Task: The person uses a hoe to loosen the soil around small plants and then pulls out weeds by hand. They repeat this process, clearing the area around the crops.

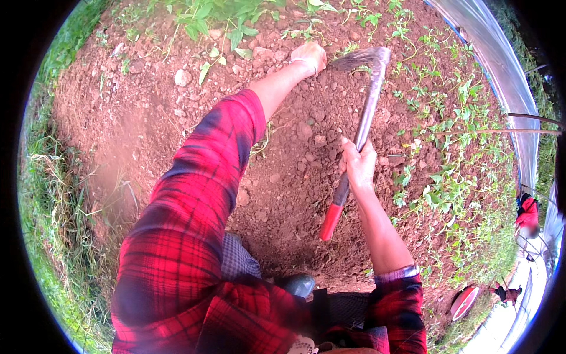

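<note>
My right hand (359, 163) grips the shaft of a short hand hoe (369, 104), between its metal upper part and its red-tipped end. The broad hoe blade (356, 58) is at the far end, turned left, just above or against the soil. My left hand (309, 57), with a pale band at the wrist, reaches out to the ground just left of the blade. Its fingers curl downward out of sight, so whether they hold anything is hidden. Loose reddish-brown soil (305, 190) with clods and stones lies under both hands.
Leafy green plants (208, 17) grow beyond my left hand. Low vines and weeds (451, 186) spread on the right, beside plastic sheeting (508, 57). Grass (57, 221) borders the left. A red-and-white basin (465, 303) and a person in red (527, 214) are at far right. My boot (298, 284) is below.
</note>
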`<state>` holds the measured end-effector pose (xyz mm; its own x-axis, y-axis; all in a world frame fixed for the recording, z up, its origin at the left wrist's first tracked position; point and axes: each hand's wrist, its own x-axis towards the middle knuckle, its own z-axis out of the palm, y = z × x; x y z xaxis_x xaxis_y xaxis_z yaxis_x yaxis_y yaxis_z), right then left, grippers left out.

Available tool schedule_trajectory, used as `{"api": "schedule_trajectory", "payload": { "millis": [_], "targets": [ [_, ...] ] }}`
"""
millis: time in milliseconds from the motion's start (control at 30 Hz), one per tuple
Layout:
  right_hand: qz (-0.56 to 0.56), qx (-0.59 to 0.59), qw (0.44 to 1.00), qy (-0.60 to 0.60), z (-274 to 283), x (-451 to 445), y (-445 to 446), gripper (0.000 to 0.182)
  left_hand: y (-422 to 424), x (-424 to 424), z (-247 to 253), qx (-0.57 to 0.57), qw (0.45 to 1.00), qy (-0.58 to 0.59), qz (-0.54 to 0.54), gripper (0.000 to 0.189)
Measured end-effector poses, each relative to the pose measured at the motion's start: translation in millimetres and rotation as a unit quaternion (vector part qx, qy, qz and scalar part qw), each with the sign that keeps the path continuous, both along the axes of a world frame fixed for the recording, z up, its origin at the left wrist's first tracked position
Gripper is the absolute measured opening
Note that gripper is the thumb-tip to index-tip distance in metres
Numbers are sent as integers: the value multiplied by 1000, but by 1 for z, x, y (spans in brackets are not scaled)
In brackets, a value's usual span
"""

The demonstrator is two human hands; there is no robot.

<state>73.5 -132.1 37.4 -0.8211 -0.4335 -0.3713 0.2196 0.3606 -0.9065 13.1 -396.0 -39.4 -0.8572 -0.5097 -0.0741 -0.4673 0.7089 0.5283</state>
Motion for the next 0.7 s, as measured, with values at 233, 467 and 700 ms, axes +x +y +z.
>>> {"api": "schedule_trajectory", "payload": {
  "millis": [233, 467, 700],
  "targets": [
    [44, 46, 998, -21, 3, 16, 6, 19, 3, -1, -1, -30, 999, -5, 28, 10],
    [14, 25, 995, -93, 0, 4, 5, 24, -18, 0, 7, 23, 998, 33, 46, 21],
    [15, 5, 997, -75, -8, 14, 2, 18, -4, -21, 16, -102, 990, 44, -86, 28]
  ]
}}
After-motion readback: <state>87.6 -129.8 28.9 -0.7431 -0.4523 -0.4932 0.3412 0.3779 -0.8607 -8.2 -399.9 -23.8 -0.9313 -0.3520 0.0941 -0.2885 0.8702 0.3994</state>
